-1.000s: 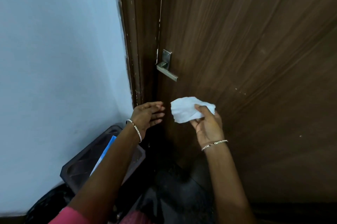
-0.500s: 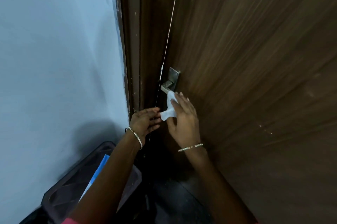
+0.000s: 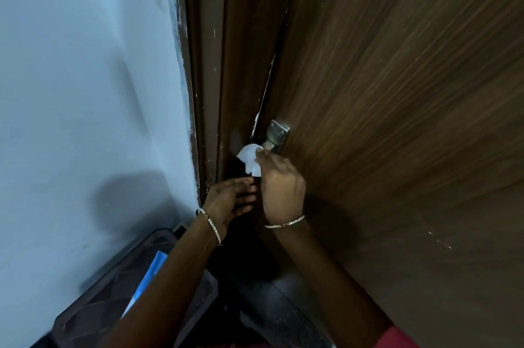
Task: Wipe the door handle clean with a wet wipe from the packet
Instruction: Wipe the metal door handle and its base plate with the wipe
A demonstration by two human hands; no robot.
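Observation:
A metal door handle (image 3: 278, 133) sits on the dark brown wooden door (image 3: 397, 120), near its left edge. My right hand (image 3: 280, 189) presses a white wet wipe (image 3: 249, 159) around the lever, which is mostly hidden under the wipe and my fingers; only the square backplate shows. My left hand (image 3: 229, 200) hovers just below and left of the wipe with its fingers apart, holding nothing. A blue and white packet (image 3: 147, 276) lies on a dark stool at the lower left, partly hidden by my left forearm.
A pale blue wall (image 3: 85, 92) fills the left side, meeting the brown door frame (image 3: 207, 64). The dark plastic stool (image 3: 107, 305) stands against the wall below my left arm. Dark floor (image 3: 278, 305) lies under my arms.
My right hand carried the wipe up from below the handle and onto the lever. My left hand followed and stays just beneath. The view moved closer to the door.

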